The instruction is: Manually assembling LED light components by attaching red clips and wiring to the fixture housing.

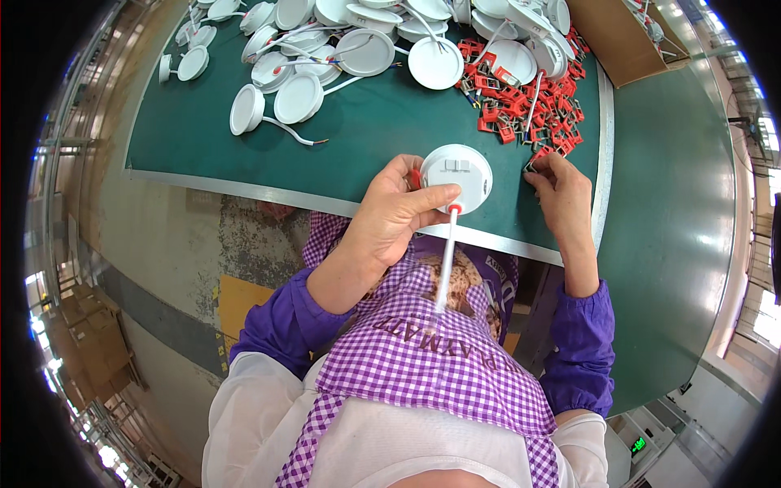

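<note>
My left hand is closed on a round white lamp housing, thumb across its face and fingers behind. A white cable hangs from a red grommet at the housing's lower edge. A red clip shows at its left side, by my fingers. My right hand pinches a small red spring clip at the near edge of a heap of red clips; my fingers partly hide it.
Many white round lamps with cables lie piled at the back of the green table. A cardboard box stands at the back right. A metal strip edges the table. Another green surface adjoins on the right.
</note>
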Motion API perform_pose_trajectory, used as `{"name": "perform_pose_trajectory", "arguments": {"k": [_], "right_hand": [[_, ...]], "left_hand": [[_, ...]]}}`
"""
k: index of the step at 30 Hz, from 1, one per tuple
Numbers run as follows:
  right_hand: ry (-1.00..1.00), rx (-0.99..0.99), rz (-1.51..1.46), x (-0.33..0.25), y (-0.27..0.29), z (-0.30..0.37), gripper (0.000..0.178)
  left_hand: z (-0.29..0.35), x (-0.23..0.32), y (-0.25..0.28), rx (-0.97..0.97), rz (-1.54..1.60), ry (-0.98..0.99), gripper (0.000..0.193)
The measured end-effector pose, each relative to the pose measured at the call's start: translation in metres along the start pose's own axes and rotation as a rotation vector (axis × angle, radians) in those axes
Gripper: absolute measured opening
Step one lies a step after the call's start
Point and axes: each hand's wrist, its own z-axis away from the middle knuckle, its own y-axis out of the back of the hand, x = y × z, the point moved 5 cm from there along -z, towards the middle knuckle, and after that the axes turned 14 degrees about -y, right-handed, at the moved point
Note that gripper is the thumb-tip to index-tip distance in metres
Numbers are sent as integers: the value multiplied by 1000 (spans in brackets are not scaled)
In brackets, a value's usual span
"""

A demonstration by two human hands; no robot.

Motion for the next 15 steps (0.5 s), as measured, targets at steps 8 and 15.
{"name": "perform_pose_trajectory", "arguments": {"k": [8,15], "right_hand": [[189,141,-23,0,-1,10,13],[95,242,-310,-16,30,30,7]], "left_hand": [[-1,-8,-6,-89,48,49,33],[-1,-10,-6,-17,-28,20,29]]}}
